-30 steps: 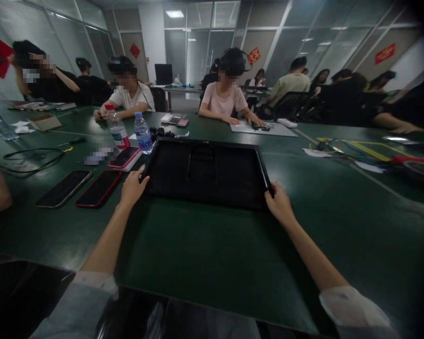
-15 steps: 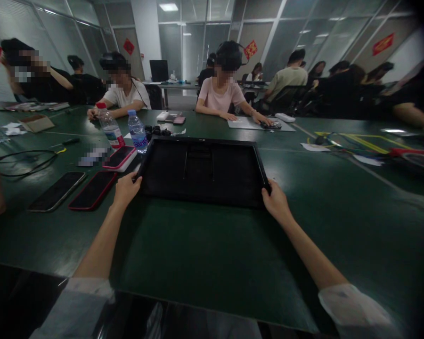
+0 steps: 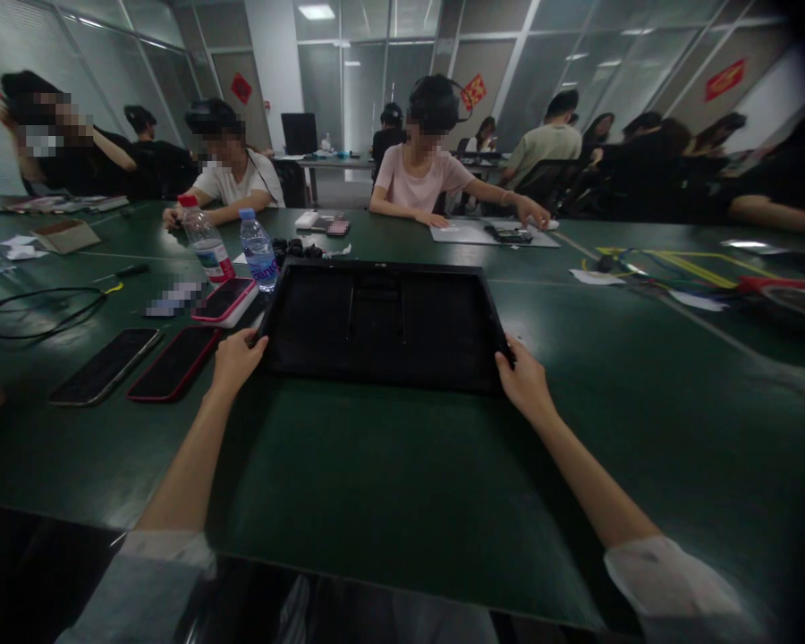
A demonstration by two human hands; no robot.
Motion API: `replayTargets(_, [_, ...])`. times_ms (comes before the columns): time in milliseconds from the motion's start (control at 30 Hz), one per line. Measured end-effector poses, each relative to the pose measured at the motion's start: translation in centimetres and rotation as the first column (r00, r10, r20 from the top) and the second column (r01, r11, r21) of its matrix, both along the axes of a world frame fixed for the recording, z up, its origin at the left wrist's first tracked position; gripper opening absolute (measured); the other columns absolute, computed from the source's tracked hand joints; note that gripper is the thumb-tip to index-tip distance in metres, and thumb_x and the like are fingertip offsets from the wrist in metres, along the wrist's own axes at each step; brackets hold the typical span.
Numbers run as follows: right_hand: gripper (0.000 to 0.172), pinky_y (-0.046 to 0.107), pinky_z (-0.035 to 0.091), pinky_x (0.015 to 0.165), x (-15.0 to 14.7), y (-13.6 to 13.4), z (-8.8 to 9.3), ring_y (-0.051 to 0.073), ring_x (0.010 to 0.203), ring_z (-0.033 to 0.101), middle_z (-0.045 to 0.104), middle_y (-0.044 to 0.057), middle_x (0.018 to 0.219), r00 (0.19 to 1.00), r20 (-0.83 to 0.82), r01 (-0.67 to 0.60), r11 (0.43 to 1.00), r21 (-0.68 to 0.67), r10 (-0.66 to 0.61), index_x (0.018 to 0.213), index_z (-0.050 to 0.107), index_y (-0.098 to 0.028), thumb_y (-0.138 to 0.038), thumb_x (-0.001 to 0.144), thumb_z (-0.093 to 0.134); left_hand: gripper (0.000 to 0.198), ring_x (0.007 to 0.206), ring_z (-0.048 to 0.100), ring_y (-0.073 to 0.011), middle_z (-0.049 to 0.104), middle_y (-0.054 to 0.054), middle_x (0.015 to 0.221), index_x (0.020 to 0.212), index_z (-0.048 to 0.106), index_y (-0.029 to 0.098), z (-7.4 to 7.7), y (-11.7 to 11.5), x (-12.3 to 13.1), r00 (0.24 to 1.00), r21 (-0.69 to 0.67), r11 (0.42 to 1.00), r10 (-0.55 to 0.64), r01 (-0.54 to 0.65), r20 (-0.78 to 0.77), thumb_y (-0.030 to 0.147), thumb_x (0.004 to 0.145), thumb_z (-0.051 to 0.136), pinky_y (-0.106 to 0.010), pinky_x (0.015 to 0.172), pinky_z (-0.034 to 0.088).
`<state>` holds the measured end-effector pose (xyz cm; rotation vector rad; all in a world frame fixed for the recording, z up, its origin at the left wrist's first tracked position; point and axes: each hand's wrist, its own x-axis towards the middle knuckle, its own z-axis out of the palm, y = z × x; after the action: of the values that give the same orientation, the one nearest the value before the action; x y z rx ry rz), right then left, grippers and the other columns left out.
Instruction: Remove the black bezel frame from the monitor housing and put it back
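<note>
A black rectangular panel (image 3: pixel 309 326), like a shallow tray with a raised rim, stands before me at the middle of the green table. Narrow bracket-like lines run down its centre, and a small pale mark sits on its far edge. My left hand (image 3: pixel 237 362) is closed on its left side, thumb on the rim. On the right side, my right hand (image 3: pixel 527 377) grips the edge the same way. Fingers behind the rim are hidden on both hands. Close to my left hand lies a red-edged phone (image 3: pixel 173 362).
Left of the panel are another phone (image 3: pixel 105 365), a pink-edged phone (image 3: pixel 224 300) on a white box, and two bottles (image 3: pixel 207 246). A black cable (image 3: pixel 46 322) lies farther left. Yellow cables (image 3: pixel 690 266) lie at right. Across the table (image 3: pixel 402 483) sit people wearing headsets.
Both my hands and the panel stay nearly in place. The person in pink opposite has lifted a hand off the dark object and moved it right.
</note>
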<state>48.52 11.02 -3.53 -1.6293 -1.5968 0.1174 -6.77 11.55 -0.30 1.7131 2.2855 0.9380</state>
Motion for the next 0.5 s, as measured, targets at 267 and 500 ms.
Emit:
replayTargets(267, [0.064,0.053,0.046,0.111,0.1,0.0,0.0,0.034,0.126,0.061,0.062,0.019,0.140,0.998,0.058,-0.003,1.000,-0.008,0.004,0.147,0.055,-0.009,-0.038,0.091,0.046,0.047,0.111,0.072,-0.0268,0.076,-0.016,0.118,0.125,0.071,0.012,-0.8,0.8,-1.0,0.997,-0.019,1.000,-0.017,0.018,0.070,0.039,0.086,0.065,-0.036,0.100,0.053])
replayTargets(500, [0.060,0.052,0.052,0.104,0.3,0.0,0.2,0.033,0.116,0.068,0.069,0.017,0.129,0.998,-0.033,0.055,0.998,-0.019,-0.056,0.143,0.060,-0.012,-0.039,0.090,0.052,0.052,0.115,0.071,-0.0291,0.076,-0.017,0.118,0.128,0.068,0.013,-0.1,0.0,0.5,1.000,-0.038,0.999,0.021,-0.020,0.022,0.049,0.091,0.062,-0.038,0.101,0.052])
